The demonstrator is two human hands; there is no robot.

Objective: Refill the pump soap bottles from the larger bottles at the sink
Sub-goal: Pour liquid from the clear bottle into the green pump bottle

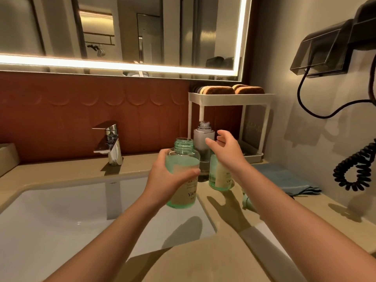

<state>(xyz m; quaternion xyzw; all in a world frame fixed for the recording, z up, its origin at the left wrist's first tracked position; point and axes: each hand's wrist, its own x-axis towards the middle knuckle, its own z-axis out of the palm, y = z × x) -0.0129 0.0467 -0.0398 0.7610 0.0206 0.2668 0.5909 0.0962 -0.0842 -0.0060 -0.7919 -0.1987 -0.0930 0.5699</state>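
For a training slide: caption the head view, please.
Left hand holds an uncapped green bottle above the sink; right hand reaches toward the grey bottle.

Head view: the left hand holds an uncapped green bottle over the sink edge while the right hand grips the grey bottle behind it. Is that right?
Not quite. In the head view the right hand grips nothing: its fingers are spread open in front of the grey bottle. The rest stands: the left hand holds the uncapped green bottle over the edge of the sink.
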